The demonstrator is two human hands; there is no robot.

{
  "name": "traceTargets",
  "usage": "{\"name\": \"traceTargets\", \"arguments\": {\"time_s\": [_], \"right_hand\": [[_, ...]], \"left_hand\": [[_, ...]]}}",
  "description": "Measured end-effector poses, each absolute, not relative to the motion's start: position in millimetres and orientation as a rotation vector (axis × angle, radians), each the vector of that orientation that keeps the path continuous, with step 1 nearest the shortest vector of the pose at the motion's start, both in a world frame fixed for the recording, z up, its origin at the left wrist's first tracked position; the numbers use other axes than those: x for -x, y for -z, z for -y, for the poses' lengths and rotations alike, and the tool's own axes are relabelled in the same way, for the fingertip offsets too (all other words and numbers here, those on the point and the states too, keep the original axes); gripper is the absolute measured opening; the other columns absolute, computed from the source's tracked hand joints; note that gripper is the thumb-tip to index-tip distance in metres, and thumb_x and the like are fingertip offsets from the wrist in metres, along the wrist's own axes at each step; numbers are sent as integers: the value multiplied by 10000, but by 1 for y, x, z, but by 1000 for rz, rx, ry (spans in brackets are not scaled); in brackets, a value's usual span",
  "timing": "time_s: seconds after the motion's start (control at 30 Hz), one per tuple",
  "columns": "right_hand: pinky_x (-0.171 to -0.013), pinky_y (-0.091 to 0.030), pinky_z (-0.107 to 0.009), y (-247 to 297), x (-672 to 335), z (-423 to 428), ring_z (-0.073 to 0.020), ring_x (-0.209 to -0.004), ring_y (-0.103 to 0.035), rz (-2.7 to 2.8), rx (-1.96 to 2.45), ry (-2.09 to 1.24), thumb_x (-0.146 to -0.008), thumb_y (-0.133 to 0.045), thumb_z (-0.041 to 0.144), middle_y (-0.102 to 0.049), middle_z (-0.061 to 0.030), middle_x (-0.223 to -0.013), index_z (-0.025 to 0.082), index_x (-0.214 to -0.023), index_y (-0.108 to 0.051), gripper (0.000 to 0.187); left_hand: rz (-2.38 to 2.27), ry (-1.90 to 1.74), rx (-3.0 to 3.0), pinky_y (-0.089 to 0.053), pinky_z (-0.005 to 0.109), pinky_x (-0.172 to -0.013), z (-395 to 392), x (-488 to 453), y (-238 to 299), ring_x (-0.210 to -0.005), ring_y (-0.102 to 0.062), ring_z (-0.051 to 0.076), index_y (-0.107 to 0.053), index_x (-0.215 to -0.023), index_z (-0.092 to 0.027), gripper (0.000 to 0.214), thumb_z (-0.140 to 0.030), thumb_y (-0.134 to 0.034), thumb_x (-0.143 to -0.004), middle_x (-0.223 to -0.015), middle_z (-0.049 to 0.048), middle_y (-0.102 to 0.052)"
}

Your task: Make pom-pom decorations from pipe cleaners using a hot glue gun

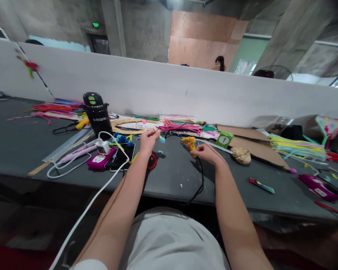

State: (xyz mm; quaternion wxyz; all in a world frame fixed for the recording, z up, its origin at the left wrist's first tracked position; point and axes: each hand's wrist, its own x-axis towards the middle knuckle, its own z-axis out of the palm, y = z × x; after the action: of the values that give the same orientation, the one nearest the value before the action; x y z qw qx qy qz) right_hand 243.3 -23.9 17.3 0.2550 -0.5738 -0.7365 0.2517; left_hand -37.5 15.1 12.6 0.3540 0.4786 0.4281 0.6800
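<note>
My right hand (pixel 204 152) is closed on the handle of a yellow glue gun (pixel 189 144), whose nozzle points left and whose black cord runs down over the table's front edge. To its left, my left hand (pixel 149 141) pinches a small yellow and light-blue fuzzy piece (pixel 161 138), which looks like bent pipe cleaner. The piece and the glue gun are apart. Below the left hand, the red handle of a pair of scissors (pixel 152 162) shows partly behind my forearm. Tiny blue scraps (pixel 160 151) lie on the grey table between my hands.
At left stand a black flask (pixel 97 116) and a purple power socket (pixel 100 159) with a white charger; its cable crosses my left arm's side. Pink pipe cleaners (pixel 180 126) lie behind my hands. Right are a green box (pixel 224 139), cardboard (pixel 253 150) and a cutter knife (pixel 261 185).
</note>
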Motion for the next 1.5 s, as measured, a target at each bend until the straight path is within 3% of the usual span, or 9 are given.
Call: {"name": "traceTargets", "arguments": {"time_s": [0.13,0.2,0.3,0.53,0.87,1.1,1.23,1.33,1.5], "right_hand": [[-544,-422,-226,-19,-203,27,-127,-612,-558,2284,1165,-1250,-744,-668,472,-675,-23,-761,165,-870,-701,334],[-596,-443,-232,-17,-177,20,-138,-664,-587,2367,1140,-1125,-785,-646,409,-703,-43,-849,169,-974,-711,313],[-666,-437,-239,-10,-145,4,-153,-728,-610,2413,1228,-678,-810,-639,307,-709,-60,-875,171,-1034,-728,276],[-660,-410,-240,0,-114,-16,-192,-779,-625,2528,1293,-326,-773,-703,276,-725,-66,-845,219,-892,-777,151],[-684,-390,-254,6,-111,-6,-180,-808,-586,2545,1259,-123,-839,-542,182,-681,-94,-939,177,-874,-688,150],[-637,-390,-252,0,-145,3,-138,-667,-510,2304,1344,-514,-948,-366,295,-588,-24,-733,183,-779,-524,257],[-507,-383,-242,2,-161,11,-118,-501,-477,2040,1305,-930,-926,-424,426,-506,32,-569,208,-726,-461,298],[-493,-424,-234,2,-165,13,-122,-528,-566,1802,1229,-1079,-874,-505,430,-574,22,-630,204,-803,-489,238],[-681,-514,-273,-3,-168,15,-165,-778,-676,1690,1034,-1088,-752,-662,402,-716,-51,-845,176,-968,-638,314]], "left_hand": [[-1113,-1815,-1208,-330,237,-525,-15,38,-12,-564,-435,101,-640,-616,-162,260,-394,-750,-655,-570,-20,-500],[-1119,-1841,-1202,-334,235,-526,-15,39,-12,-563,-428,99,-637,-623,-160,255,-389,-738,-670,-570,-19,-495],[-1131,-1862,-1205,-331,232,-523,-14,39,-12,-562,-411,97,-618,-611,-159,255,-379,-725,-682,-569,-19,-474],[-1109,-1871,-1228,-305,236,-504,-17,39,-10,-540,-372,91,-562,-567,-167,298,-395,-707,-691,-542,-33,-411],[-1142,-1849,-1236,-297,240,-510,-17,38,-11,-542,-365,95,-566,-570,-170,327,-447,-709,-669,-541,-29,-416],[-1133,-1818,-1248,-328,235,-532,-19,37,-9,-553,-398,96,-600,-589,-166,286,-410,-724,-672,-552,-27,-462],[-1121,-1774,-1258,-339,235,-543,-17,35,-9,-560,-426,100,-622,-613,-165,287,-426,-727,-669,-566,-22,-502],[-1119,-1675,-1294,-329,233,-529,-10,32,-12,-546,-431,100,-636,-618,-160,295,-434,-738,-657,-561,-18,-523],[-1076,-1384,-1435,-351,235,-540,2,27,-18,-574,-479,112,-730,-746,-141,325,-445,-763,-638,-637,20,-629]]}}
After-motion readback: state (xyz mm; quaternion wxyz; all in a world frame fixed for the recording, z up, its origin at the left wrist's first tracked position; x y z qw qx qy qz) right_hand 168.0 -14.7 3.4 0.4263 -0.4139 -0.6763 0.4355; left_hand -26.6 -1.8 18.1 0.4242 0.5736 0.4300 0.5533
